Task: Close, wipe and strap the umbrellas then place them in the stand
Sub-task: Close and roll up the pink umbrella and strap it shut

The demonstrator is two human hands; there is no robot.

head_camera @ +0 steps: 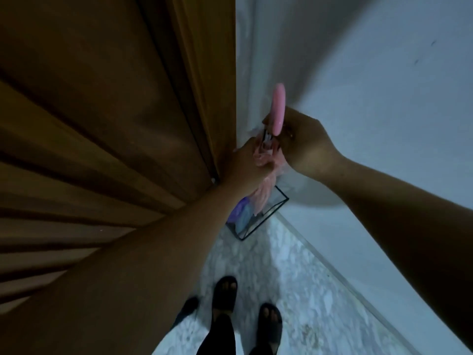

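Pink folding umbrella (263,185) with a smooth rounded pink plastic handle (277,108) stands nearly upright over the black wire-frame stand (266,221) in the corner between the brown curtain (102,124) and the white wall (358,98). We hold it with both hands. Our right hand (304,142) is closed around the base of the handle, and our left hand (248,165) is clenched on the gathered pink canopy just below. The lower end of the canopy reaches into the stand, beside a purple bundle (238,211) and a light blue bundle (243,221) already resting there, probably other umbrellas.

We judge the umbrella to be light. The handle is rigid and likely somewhat slick, so it calls for a full wrap of the fingers. The canopy fabric is soft and crumples under pressure, giving poor control; grip it only to keep the folds bunched. Whether the strap is fastened cannot be told. The marble-pattern floor (294,290) lies below.
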